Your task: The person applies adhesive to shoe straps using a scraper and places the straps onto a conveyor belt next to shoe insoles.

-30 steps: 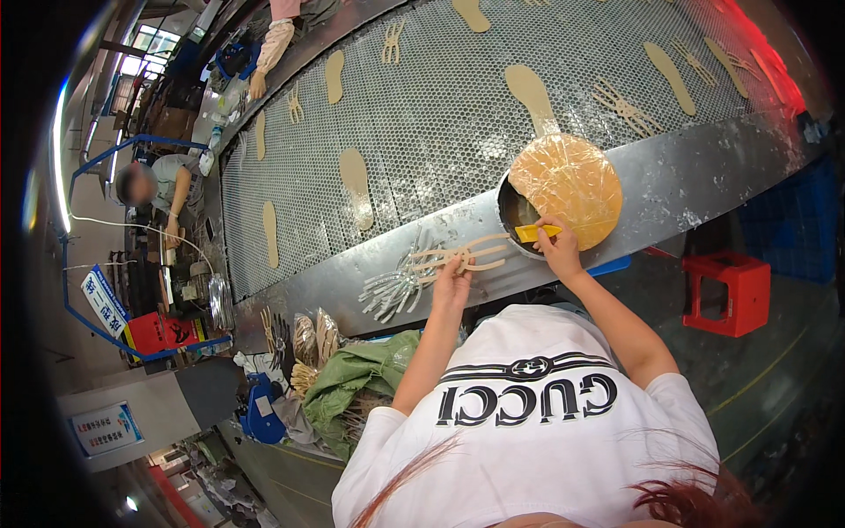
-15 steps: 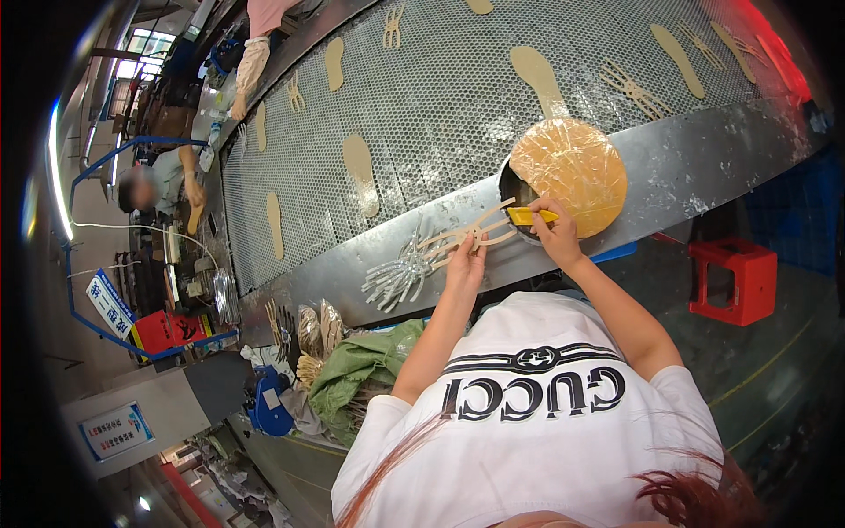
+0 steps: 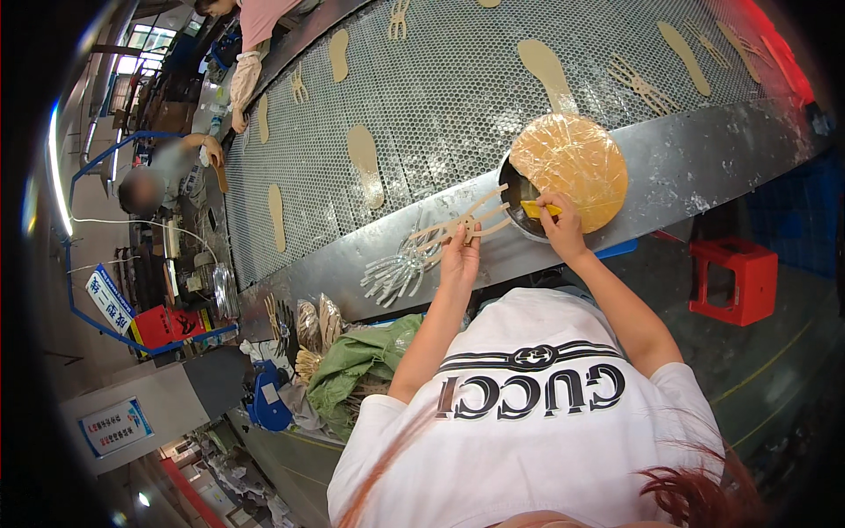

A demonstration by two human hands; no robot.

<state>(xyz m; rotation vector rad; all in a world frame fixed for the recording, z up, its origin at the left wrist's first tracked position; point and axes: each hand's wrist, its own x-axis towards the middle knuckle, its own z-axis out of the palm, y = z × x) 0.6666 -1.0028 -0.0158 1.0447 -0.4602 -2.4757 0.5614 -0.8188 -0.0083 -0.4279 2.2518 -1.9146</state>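
My left hand [image 3: 459,257] pinches a beige strappy shoe upper [image 3: 469,231], whose thin straps fan out to both sides above the metal ledge. A bunch of silvery strap pieces [image 3: 396,271] lies on the ledge just left of it. My right hand [image 3: 563,222] is closed on a flat yellow tool [image 3: 539,209] at the dark opening of a round pot [image 3: 531,227]. Most of the pot's top is covered by a round orange-tan lid [image 3: 572,172] wrapped in clear film. The tool's working end is hard to make out.
Beyond the ledge, a mesh conveyor [image 3: 440,123] carries several tan insoles [image 3: 363,165] and strappy uppers [image 3: 640,84]. Two people work at its far left. A red stool [image 3: 735,280] stands to my right; a green sack [image 3: 356,363] lies below the ledge at left.
My right hand has shifted slightly right with the yellow tool, away from the strap ends. My left hand has turned the upper a little. Insoles on the conveyor have moved slightly.
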